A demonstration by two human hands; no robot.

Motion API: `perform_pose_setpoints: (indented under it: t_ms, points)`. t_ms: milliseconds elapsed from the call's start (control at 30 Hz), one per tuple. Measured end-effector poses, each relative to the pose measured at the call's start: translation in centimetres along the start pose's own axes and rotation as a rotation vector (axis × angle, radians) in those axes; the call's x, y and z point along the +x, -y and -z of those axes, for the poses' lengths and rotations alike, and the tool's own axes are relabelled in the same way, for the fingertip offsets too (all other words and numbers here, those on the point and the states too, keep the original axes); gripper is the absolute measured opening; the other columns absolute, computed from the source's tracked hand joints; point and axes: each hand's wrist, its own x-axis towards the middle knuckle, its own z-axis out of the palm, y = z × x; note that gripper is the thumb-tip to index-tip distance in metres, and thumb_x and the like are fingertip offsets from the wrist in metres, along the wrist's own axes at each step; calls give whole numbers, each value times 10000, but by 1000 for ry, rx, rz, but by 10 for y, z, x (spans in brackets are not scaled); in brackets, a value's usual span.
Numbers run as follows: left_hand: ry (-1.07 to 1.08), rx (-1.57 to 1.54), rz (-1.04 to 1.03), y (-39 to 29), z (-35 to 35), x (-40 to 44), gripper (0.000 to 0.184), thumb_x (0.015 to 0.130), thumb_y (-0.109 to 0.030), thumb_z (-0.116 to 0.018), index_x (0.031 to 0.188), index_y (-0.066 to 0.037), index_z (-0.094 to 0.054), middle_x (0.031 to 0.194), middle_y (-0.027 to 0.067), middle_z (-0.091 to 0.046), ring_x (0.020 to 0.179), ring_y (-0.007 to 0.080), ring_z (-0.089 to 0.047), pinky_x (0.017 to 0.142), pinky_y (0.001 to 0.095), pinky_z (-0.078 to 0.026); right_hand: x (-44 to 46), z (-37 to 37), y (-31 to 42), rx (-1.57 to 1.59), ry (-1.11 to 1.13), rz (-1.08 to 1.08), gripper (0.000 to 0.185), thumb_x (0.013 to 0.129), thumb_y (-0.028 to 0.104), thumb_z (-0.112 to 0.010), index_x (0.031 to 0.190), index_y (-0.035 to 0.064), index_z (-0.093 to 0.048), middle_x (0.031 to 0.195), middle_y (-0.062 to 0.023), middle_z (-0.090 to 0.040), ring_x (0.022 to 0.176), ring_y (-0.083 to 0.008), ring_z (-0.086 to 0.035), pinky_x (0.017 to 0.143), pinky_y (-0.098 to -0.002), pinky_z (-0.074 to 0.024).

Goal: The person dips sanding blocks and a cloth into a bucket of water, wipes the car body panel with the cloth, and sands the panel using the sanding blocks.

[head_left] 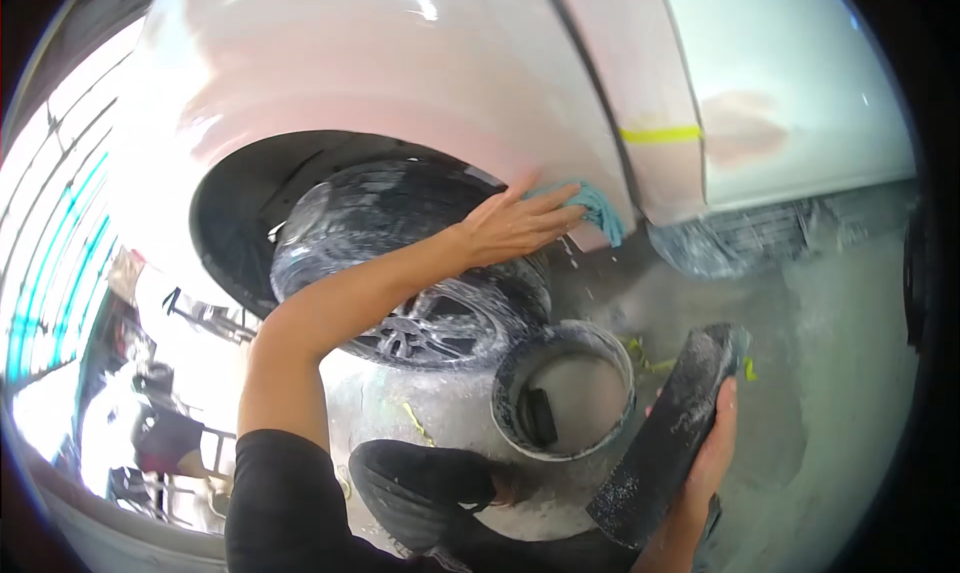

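My left hand (512, 225) presses a blue cloth (600, 213) against the lower corner of the car's fender (470, 103), just behind the wheel arch. Its fingers lie over the cloth and partly hide it. Low on the right, my right hand (714, 458) grips a long black sanding block (665, 431) from its right side. White dust or residue speckles the block, which is tilted and clear of the car. Between my hands stands a round bucket (507, 423) of cloudy water with a small black block (541, 416) inside.
A dusty wheel (440, 323) sits in the arch, left of the bucket. Yellow tape (660, 135) crosses the neighbouring panel. Plastic sheeting (730, 238) hangs under the car's side. My bent knee (420, 473) is close to the bucket. A stand (205, 318) is at left.
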Motion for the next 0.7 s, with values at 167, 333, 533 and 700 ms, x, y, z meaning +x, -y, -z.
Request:
perform_pose_setpoints:
  t_ms: [167, 333, 533, 700]
  points:
    - [-41, 119, 315, 85, 78, -74, 563, 913, -255, -702, 1465, -306, -603, 1584, -35, -462, 1551, 210, -342, 1195, 677, -244, -13, -16, 2, -53, 4, -8, 405, 1078, 433, -536, 1183, 53, -627, 918, -116, -667, 756, -240, -674, 690, -396, -593]
    - [-129, 172, 663, 154, 134, -188, 714, 824, -103, -771, 1501, -203, -567, 1605, 84, -425, 1545, 349, -331, 1219, 713, -198, -8, -8, -6, -102, 48, 56, 465, 1050, 501, -578, 1168, 54, -629, 891, -111, -666, 730, -245, -673, 674, -396, -591]
    - [-337, 204, 1135, 175, 145, -330, 632, 937, -22, -613, 1552, -36, -471, 1565, 277, -390, 1457, 481, -370, 1230, 548, -308, -15, -13, 0, -170, 4, 20, 469, 1036, 483, -605, 1217, 50, -608, 943, -98, -644, 749, -250, -667, 656, -406, -592]
    - [-472, 118, 1503, 139, 133, -364, 499, 932, -37, -623, 1431, -31, -612, 1432, 281, -514, 1342, 475, -482, 1132, 545, -405, 14, 10, -30, -287, 45, 77, 545, 1009, 570, -629, 1225, 71, -663, 992, -95, -710, 792, -240, -691, 694, -424, -602]
